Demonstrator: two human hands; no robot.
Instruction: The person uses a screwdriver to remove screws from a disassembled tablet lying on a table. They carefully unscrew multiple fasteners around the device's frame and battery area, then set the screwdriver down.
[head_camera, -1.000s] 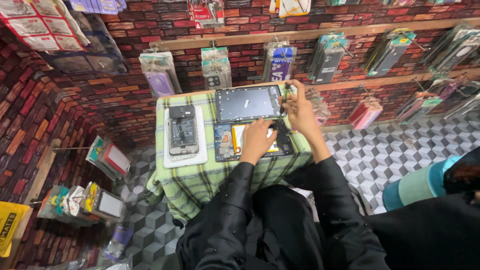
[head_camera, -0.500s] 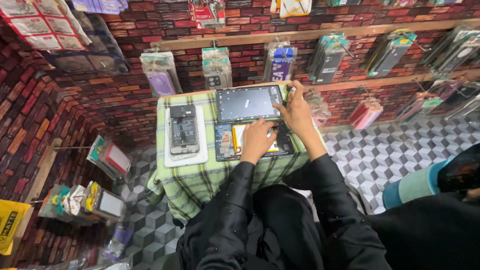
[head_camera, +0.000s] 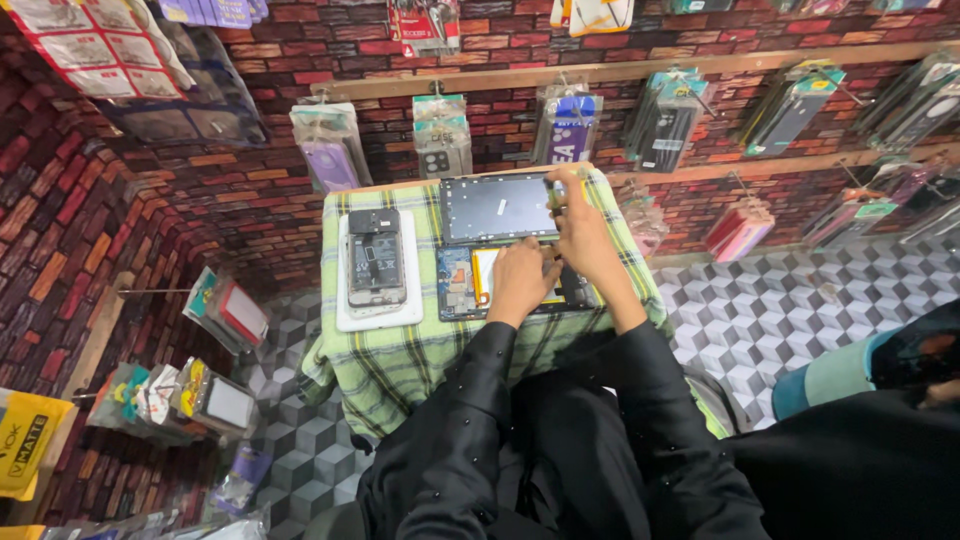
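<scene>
Head view: two hands work on an opened tablet on a small table.

The left hand (head_camera: 520, 282) lies curled on the tablet (head_camera: 462, 283), its fingers hidden; the right hand (head_camera: 580, 225) pinches the flat dark screen (head_camera: 498, 208) at its edge. A phone (head_camera: 375, 260) lies in a white tray (head_camera: 343, 300). Green checked cloth (head_camera: 420, 350), brick wall, hanging packets.
</scene>
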